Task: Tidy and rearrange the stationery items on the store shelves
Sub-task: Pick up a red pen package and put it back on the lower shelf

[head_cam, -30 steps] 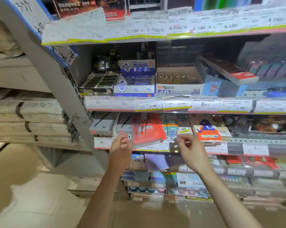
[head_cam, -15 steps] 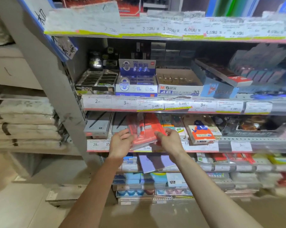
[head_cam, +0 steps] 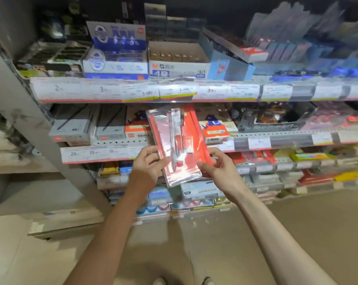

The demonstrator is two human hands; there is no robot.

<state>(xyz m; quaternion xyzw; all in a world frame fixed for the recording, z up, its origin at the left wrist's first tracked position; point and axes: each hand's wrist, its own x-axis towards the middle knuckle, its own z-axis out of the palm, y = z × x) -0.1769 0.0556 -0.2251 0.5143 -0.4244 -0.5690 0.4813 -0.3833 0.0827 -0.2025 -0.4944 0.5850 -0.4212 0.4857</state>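
A stack of flat red pen packs in clear plastic sleeves [head_cam: 180, 140] stands tilted in front of the middle shelf [head_cam: 276, 138], pulled out past its edge. My left hand [head_cam: 148, 163] grips the stack's lower left side. My right hand [head_cam: 217, 167] holds its lower right corner, thumb on the front. The stack's top reaches the price strip of the shelf above. Behind it, on the middle shelf, stand grey pen boxes [head_cam: 73, 128] at the left and an orange cartoon box [head_cam: 215, 128] at the right.
The upper shelf carries a blue and white box [head_cam: 116, 50], an open M&G eraser carton [head_cam: 178, 60] and tilted blue boxes [head_cam: 229, 60]. Lower shelves [head_cam: 266, 177] hold more coloured packs. A grey slanted upright [head_cam: 30, 120] stands at the left, the floor below.
Both hands closed on the red packs and drew them out of the middle shelf toward me. The view moved closer and lower.
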